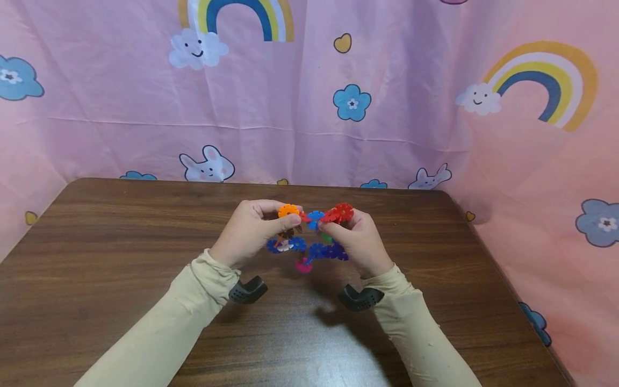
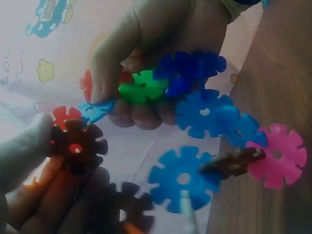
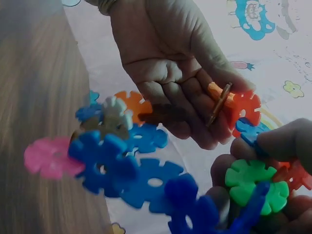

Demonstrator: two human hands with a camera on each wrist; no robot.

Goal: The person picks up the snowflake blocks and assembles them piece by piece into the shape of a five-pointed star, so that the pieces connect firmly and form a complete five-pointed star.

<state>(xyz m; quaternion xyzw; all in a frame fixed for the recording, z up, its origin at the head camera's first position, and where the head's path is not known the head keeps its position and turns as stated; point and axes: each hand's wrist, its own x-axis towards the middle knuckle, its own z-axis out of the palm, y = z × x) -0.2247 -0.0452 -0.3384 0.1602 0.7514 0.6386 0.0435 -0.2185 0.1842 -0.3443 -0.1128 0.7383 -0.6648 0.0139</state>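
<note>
Both hands hold up a looped chain of slotted, flower-shaped plastic discs above the table. My left hand (image 1: pixel 244 231) pinches its left end between thumb and fingers, by an orange disc (image 1: pixel 288 210) and a red disc (image 3: pixel 251 105) joined there. On the other side my right hand (image 1: pixel 362 244) pinches a light blue disc (image 1: pixel 316 216) with its thumb, beside a red disc (image 1: pixel 344 210). A green disc (image 3: pixel 241 175) lies against the right fingers. Below hang dark blue discs, brown discs and a pink disc (image 1: pixel 303 266), which no finger touches.
The brown wooden table (image 1: pixel 121 242) spreads beneath both hands. A pink curtain (image 1: pixel 300 150) with printed rainbows and rabbits hangs behind it and along the sides. Dark curved bands sit at both wrists, over light sleeves (image 1: pixel 159 322).
</note>
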